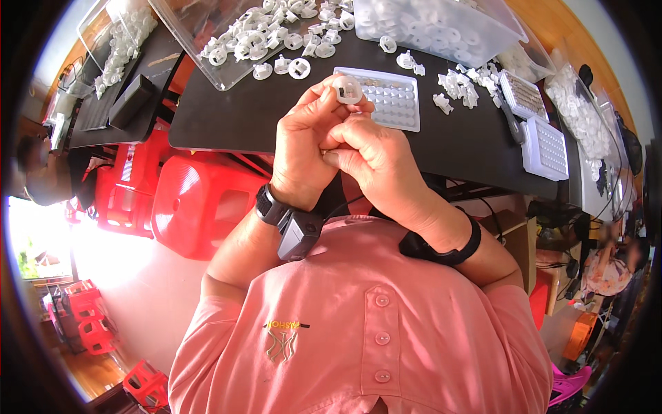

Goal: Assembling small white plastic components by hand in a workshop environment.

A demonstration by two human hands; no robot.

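My left hand (301, 146) holds a small round white plastic part (349, 90) upright between thumb and fingers, above the near edge of the black table (227, 114). A dark slot shows in the part's face. Close against it is my right hand (378, 153), its thumb and forefinger pinched together beside the left palm. Whatever lies in that pinch is too small or hidden to make out. Just beyond both hands lies a white tray (407, 103) with rows of small pockets, partly covered by the fingers.
Many similar white parts (258, 34) lie heaped at the far left, near a clear tub (200, 58). A translucent bin (427, 34) of parts stands at the back. Small white pieces (458, 86) and more pocketed trays (545, 148) sit at right. Red stools (200, 200) stand left.
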